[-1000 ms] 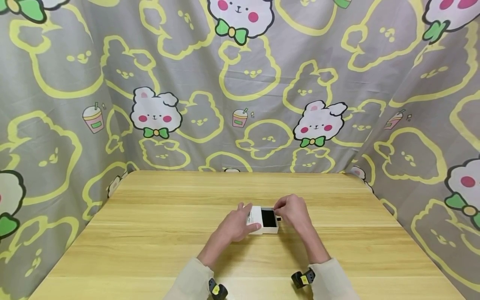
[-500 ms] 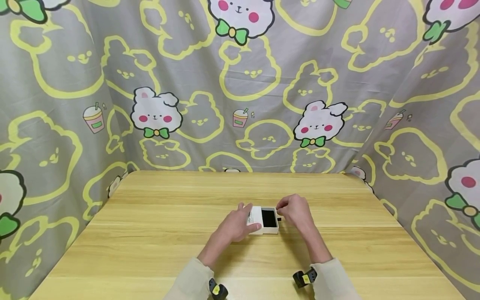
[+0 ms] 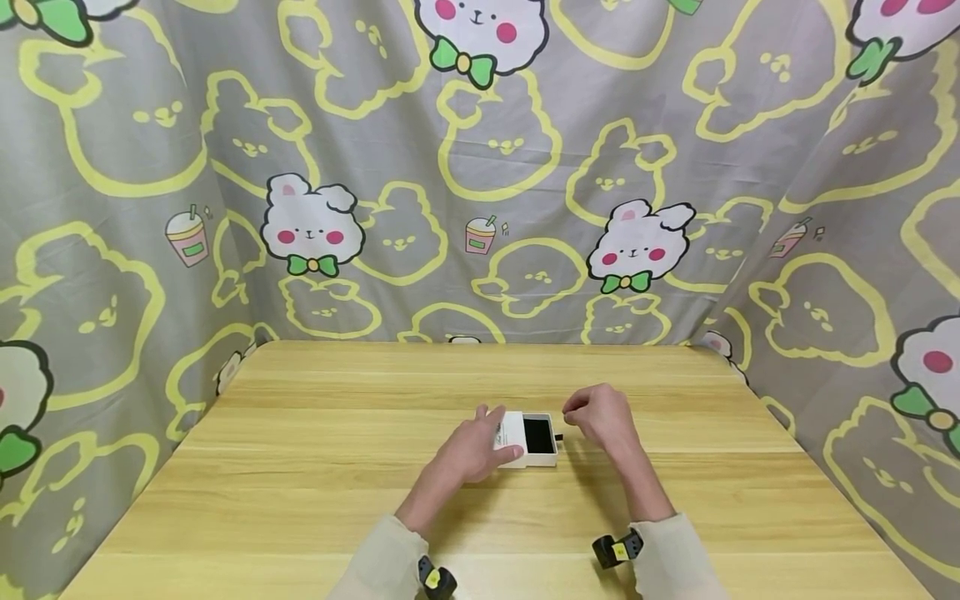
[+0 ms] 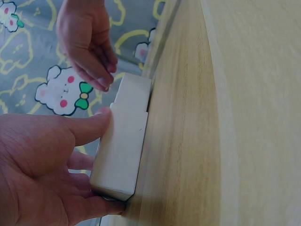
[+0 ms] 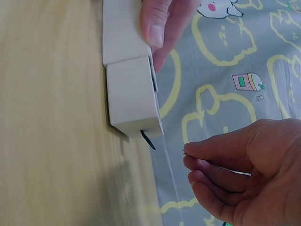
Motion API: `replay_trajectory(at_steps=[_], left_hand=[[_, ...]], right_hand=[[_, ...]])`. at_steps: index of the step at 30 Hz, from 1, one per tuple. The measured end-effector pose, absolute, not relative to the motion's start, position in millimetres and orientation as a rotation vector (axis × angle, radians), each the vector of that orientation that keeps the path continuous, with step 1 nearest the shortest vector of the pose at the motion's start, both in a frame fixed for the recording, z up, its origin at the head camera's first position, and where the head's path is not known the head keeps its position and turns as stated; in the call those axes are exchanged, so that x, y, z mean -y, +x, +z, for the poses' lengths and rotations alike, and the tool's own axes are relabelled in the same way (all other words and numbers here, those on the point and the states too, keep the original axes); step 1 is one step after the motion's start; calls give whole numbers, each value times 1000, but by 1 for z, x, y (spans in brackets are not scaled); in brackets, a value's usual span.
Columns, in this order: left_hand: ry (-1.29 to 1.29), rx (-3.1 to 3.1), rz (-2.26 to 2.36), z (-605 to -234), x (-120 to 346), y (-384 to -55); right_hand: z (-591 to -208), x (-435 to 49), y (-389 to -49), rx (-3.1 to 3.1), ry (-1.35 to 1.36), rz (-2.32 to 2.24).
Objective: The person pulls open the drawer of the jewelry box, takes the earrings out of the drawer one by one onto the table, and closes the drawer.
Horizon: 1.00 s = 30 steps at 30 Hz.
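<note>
A small white drawer box (image 3: 513,435) lies on the table, its inner tray (image 3: 556,459) slid partly out to the right. The tray has a black lining (image 3: 538,436) and a short black pull tab (image 5: 148,140). My left hand (image 3: 471,450) grips the box sleeve, thumb on the near side and fingers across the top and far side. Just right of the tray, my right hand (image 3: 602,416) is raised, apart from the box. Its thumb and index finger pinch a tiny item (image 5: 184,152), too small to identify.
The wooden table (image 3: 337,450) extends around the box on all sides. A grey curtain (image 3: 405,250) with yellow outlines and cartoon bunnies hangs behind and at both sides. A black wrist camera (image 3: 437,580) sits at the left cuff, another wrist camera (image 3: 617,551) at the right.
My right hand has moved from the tray's far right corner, up and to the right, away from the box. My left hand and the box have stayed put.
</note>
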<state>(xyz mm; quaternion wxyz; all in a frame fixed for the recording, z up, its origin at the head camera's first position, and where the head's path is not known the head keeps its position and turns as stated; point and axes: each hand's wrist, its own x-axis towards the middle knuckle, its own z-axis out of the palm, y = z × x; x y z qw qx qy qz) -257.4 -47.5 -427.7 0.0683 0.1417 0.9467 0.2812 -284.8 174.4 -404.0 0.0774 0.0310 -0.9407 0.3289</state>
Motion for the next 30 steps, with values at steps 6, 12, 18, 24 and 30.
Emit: replay_trajectory(at_steps=[6, 12, 18, 24, 30], left_hand=[[431, -2853, 842, -427, 47, -256], [424, -2849, 850, -427, 48, -256], [415, -2844, 852, -427, 47, -257], [413, -2848, 849, -427, 47, -257], [403, -2853, 853, -427, 46, -255]], right_hand=[[-403, -182, -286, 2809, 79, 993], [-402, -187, -287, 2826, 54, 1009], [-402, -193, -288, 2830, 43, 993], [-403, -197, -288, 2824, 46, 959], [-404, -198, -289, 2828, 40, 960]])
